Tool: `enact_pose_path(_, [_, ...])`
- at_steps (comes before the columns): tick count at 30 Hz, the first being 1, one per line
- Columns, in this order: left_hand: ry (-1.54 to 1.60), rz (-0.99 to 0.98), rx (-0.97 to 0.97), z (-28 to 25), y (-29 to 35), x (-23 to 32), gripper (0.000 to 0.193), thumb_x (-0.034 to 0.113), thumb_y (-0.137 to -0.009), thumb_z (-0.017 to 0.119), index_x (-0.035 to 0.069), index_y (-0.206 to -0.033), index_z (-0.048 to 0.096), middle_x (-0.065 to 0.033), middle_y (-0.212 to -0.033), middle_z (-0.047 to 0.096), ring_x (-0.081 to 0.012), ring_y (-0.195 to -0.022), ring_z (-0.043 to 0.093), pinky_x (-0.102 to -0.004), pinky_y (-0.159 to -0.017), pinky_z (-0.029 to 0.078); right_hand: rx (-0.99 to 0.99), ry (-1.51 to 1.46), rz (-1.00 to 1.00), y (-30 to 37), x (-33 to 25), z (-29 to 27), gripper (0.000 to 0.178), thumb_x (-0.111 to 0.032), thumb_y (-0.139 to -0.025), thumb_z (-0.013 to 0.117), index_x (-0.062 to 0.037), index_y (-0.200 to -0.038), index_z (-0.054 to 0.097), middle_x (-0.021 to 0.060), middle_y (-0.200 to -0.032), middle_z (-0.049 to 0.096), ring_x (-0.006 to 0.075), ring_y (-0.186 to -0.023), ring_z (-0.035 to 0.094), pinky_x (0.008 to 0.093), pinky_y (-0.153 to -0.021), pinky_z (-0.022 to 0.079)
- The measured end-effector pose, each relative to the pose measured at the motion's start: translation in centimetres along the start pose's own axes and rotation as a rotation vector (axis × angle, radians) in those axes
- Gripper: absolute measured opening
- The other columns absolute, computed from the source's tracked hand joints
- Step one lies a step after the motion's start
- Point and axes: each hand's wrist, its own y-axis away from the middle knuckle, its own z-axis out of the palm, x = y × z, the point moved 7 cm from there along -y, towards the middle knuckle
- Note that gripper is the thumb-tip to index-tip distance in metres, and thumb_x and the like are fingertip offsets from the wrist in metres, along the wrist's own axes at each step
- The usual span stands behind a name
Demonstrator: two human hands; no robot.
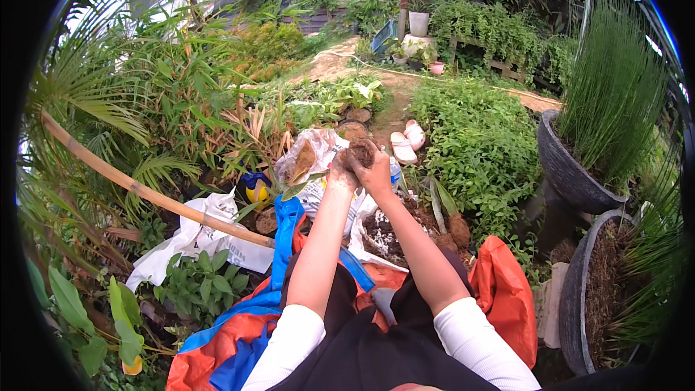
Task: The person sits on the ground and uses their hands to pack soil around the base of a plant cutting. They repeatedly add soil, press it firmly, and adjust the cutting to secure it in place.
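My left hand and my right hand are raised together at arm's length, both closed around a dark brown clump of soil or fibre. Soil dusts my left wrist. Just left of the hands is a clear plastic bag with brown material inside. Below them, dark soil mixed with white bits lies on a white sheet or sack. To its right rests a long-leaved plant with a brown root ball. A blue-and-clear container shows partly behind my right hand.
An orange and blue tarp spreads around my legs. White sacks and a bent bamboo pole lie to the left. Light clogs stand ahead on the path. Large dark planters with reedy plants line the right.
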Motion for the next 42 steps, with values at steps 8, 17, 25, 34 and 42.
enact_pose_path(8, [-0.167,-0.024,-0.099,3.2,-5.0,6.0,0.049,0.038,-0.092,0.025,0.003,-0.108,0.054,-0.0158,-0.105,0.06,-0.0313,-0.095,0.059,-0.0479,-0.087,0.046,-0.127,-0.211,0.071,-6.0,1.6,5.0,0.025,-0.019,-0.078,0.061,0.0015,-0.092,0.063,0.0125,-0.089,0.065,0.023,-0.084,0.062,0.0319,-0.077,0.046])
enact_pose_path(17, [-0.239,0.23,-0.143,-1.9,-8.3,17.4,0.026,0.025,-0.088,0.04,0.01,-0.097,0.059,-0.0072,-0.094,0.063,-0.0256,-0.086,0.063,-0.0418,-0.077,0.053,-0.28,-0.387,0.588,-5.3,27.4,16.0,0.027,-0.027,-0.087,0.056,-0.0019,-0.097,0.058,0.0064,-0.084,0.063,0.0115,-0.066,0.058,0.0234,-0.053,0.046])
enact_pose_path(25, [-0.303,0.338,0.137,-16.8,-14.7,22.9,0.024,0.029,-0.083,0.043,0.011,-0.089,0.057,-0.0027,-0.09,0.06,-0.0263,-0.09,0.059,-0.0507,-0.083,0.047,-0.719,0.416,0.475,12.1,46.1,25.5,0.034,-0.012,-0.074,0.052,-0.001,-0.105,0.063,0.0206,-0.095,0.064,0.0336,-0.093,0.062,0.0393,-0.085,0.048])
enact_pose_path(34, [-0.098,0.297,0.272,-23.4,-16.7,24.5,0.02,0.022,-0.076,0.041,0.01,-0.083,0.056,-0.0037,-0.086,0.06,-0.0232,-0.088,0.059,-0.0474,-0.086,0.046,-0.948,0.57,0.403,13.8,46.1,27.7,0.024,-0.006,-0.065,0.061,0.004,-0.086,0.063,0.0258,-0.093,0.061,0.0371,-0.091,0.06,0.0431,-0.081,0.049])
enact_pose_path(42, [-0.123,0.236,0.194,-22.8,-16.3,21.2,0.021,0.023,-0.079,0.042,0.012,-0.085,0.058,-0.0027,-0.089,0.061,-0.0247,-0.091,0.06,-0.0502,-0.085,0.046,-0.456,0.239,0.726,13.0,48.5,24.6,0.017,-0.002,-0.068,0.062,0.005,-0.082,0.068,0.0218,-0.079,0.066,0.0299,-0.068,0.065,0.035,-0.065,0.053])
